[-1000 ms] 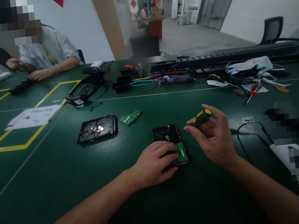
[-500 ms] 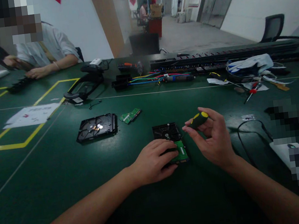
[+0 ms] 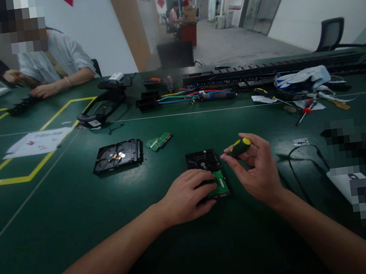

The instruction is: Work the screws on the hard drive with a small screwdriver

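Observation:
My left hand [image 3: 187, 196] is closed over a black hard drive [image 3: 202, 161], its fingers lying across the green circuit board [image 3: 221, 183] at the near end and hiding part of it. In my right hand [image 3: 260, 167] is a screwdriver [image 3: 240, 147] with a green and yellow handle, pinched between the fingers. It leans towards the drive's right edge; its tip is too dark to make out. Further left a second hard drive [image 3: 118, 156] lies flat on the table. Beside that one is a loose green circuit board [image 3: 158, 141].
A green table [image 3: 63, 223] carries a barcode scanner [image 3: 92, 118], coloured wires [image 3: 178, 96], a glove [image 3: 302, 78], a red screwdriver [image 3: 307, 109] and a cable [image 3: 291, 163]. Long black strips [image 3: 261, 70] line the back. Across at the left sits a co-worker [image 3: 63, 58], hands on a black part.

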Motion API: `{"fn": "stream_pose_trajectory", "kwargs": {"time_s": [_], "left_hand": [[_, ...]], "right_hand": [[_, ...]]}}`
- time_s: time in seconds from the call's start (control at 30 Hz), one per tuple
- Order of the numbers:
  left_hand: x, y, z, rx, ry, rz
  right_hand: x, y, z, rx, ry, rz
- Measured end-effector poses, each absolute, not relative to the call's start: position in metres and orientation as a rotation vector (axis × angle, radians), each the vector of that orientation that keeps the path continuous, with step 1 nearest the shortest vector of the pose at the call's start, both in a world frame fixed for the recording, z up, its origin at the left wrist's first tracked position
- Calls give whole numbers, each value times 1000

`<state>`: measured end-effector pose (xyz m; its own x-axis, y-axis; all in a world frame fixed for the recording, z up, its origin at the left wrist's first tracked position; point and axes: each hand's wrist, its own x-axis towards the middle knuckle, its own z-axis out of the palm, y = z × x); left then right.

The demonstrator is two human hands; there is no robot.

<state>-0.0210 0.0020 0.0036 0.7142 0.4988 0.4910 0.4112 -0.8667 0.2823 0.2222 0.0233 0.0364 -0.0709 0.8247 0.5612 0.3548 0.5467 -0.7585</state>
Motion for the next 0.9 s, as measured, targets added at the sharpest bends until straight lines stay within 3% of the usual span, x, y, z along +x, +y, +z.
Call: {"fn": "stream_pose_trajectory", "kwargs": {"time_s": [0.53, 0.77, 0.9], "left_hand": [[-21, 2, 1, 2756, 738, 875], [-22, 2, 3, 2768, 759, 836], [-22, 2, 5, 2772, 740, 848]], "right_hand": [[222, 24, 37, -1016, -1679, 587], [220, 18, 35, -1003, -1838, 364], [222, 20, 37, -1014, -1767, 405]]}}
